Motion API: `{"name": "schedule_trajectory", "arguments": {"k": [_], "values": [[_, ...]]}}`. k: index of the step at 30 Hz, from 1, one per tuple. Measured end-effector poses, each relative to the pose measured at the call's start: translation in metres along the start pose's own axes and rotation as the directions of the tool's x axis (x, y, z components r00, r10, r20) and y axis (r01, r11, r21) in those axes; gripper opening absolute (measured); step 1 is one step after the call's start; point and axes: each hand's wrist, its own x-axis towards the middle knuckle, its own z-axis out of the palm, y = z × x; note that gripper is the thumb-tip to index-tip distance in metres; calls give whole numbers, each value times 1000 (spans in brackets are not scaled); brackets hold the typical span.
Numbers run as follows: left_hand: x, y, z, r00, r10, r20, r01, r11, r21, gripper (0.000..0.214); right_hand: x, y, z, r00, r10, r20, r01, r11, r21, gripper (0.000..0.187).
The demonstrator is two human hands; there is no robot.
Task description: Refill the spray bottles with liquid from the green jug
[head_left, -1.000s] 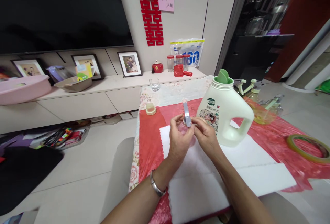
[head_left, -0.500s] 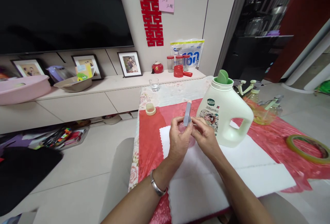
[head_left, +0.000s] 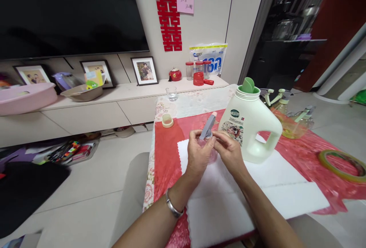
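Note:
My left hand [head_left: 198,156] is wrapped round a small clear spray bottle [head_left: 211,154] standing on a white foam sheet [head_left: 257,191]. My right hand [head_left: 230,152] pinches the collar under the bottle's grey spray head [head_left: 207,127], which points up and to the right with a pink tip. The bottle's body is mostly hidden by my fingers. Right behind my hands stands a big white detergent jug [head_left: 251,126] with a green open spout.
A red cloth [head_left: 164,156] covers the table. On it lie a small beige cap [head_left: 167,120], a drinking glass [head_left: 172,93], several spray bottles with yellow liquid [head_left: 291,120] at the right and a tape roll [head_left: 341,163]. A low cabinet [head_left: 85,107] runs along the wall.
The grey spray head has swung round from pointing straight up to leaning right, turned between my fingers. Both hands stay at the same spot on the foam sheet.

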Motion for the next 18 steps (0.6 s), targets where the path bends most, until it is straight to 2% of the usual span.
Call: {"name": "schedule_trajectory", "arguments": {"k": [7, 18], "values": [[-1, -1, -1, 1000, 9, -17, -8, 1000, 18, 27, -2, -1, 0, 1000, 13, 2, -13, 1000, 2, 28], [-3, 3, -3, 995, 60, 74, -60, 998, 3, 21, -2, 2, -1, 1000, 8, -2, -8, 1000, -28, 31]]}}
